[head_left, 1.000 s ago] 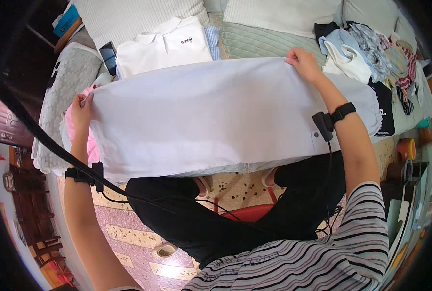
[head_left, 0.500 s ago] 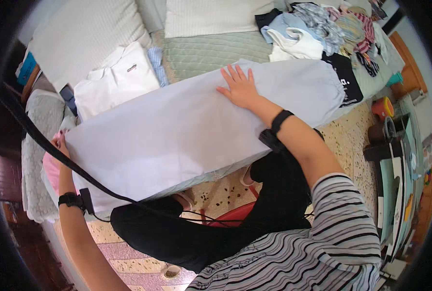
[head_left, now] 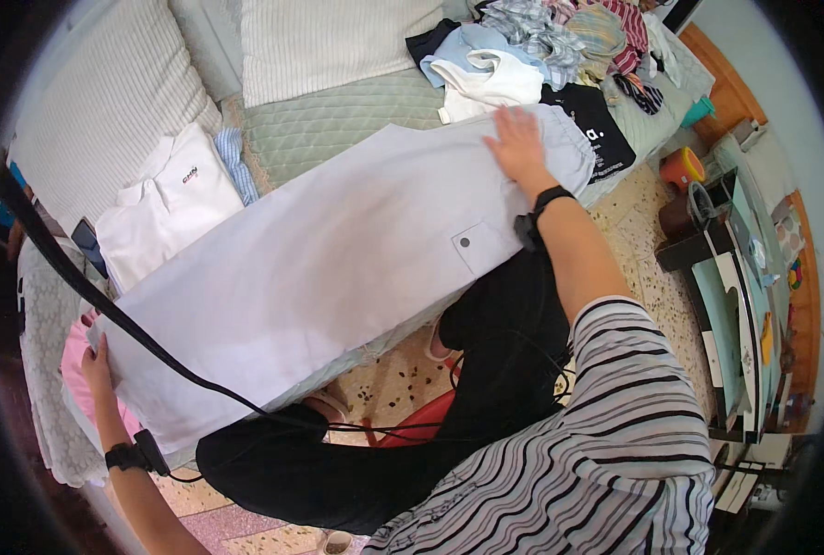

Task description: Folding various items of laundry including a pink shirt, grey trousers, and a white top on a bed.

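A pair of pale grey-lilac trousers (head_left: 292, 250), folded lengthwise, lies across the quilted seat in front of me. The gathered waistband is on the right, and a small pocket with a dark snap (head_left: 465, 242) shows near my side. My left hand (head_left: 98, 370) grips the hem at the left end, beside a pink cloth (head_left: 75, 361). Flat on the upper part by the waistband, fingers spread and slightly blurred, rests my right hand (head_left: 521, 148).
A white collared shirt (head_left: 167, 208) and a blue striped cloth (head_left: 234, 166) lie behind the trousers' left half. At the far right are a black garment (head_left: 590, 134), a white top (head_left: 491, 88) and a heap of clothes (head_left: 606, 32). A black cable (head_left: 125, 319) crosses the left side.
My right hand has slid right along the fabric toward the waistband, and the snap pocket now shows. My left hand stays at the hem, lower in view. The whole view has shifted.
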Demonstrator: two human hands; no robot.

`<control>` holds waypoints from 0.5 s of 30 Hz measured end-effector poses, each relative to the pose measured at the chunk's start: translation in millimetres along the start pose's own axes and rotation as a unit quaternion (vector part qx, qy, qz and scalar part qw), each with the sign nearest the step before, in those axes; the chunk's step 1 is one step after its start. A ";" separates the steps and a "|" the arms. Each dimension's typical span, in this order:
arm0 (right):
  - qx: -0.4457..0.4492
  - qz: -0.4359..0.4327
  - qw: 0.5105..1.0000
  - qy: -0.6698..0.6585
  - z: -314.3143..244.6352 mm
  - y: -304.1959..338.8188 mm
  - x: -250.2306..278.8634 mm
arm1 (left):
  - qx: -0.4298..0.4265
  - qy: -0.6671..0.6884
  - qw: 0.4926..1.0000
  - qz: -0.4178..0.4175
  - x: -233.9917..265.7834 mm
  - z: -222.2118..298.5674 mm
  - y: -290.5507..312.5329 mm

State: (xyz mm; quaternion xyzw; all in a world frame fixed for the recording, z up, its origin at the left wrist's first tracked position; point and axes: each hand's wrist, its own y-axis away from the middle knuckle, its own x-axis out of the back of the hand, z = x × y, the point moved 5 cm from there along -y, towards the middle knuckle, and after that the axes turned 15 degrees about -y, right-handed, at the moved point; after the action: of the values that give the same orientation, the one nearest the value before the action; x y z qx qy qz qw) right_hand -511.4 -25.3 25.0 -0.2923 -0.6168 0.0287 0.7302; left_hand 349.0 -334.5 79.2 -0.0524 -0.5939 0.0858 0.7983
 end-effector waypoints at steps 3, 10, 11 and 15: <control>-0.027 0.046 0.997 0.058 10.7 5.2 13.3 | 0.017 -0.025 0.999 0.012 -3.2 -0.6 0.9; 0.085 -0.222 0.933 -0.272 -218.5 50.7 14.5 | -0.032 -0.089 0.985 0.147 -5.7 2.5 21.3; 0.115 -0.216 0.934 -0.262 -256.4 73.0 24.4 | -0.054 -0.085 0.983 0.151 -3.3 1.1 26.7; 0.185 -0.128 0.934 -0.276 -319.5 94.5 43.3 | -0.005 0.035 0.989 0.142 -13.2 -29.3 80.5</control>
State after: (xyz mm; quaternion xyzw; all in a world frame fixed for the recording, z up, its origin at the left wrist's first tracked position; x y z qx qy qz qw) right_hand -177.8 -54.7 -2.2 -0.0513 -0.8101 0.1284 0.5697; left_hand 367.4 -257.7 43.3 -0.1437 -0.5526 0.1935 0.7978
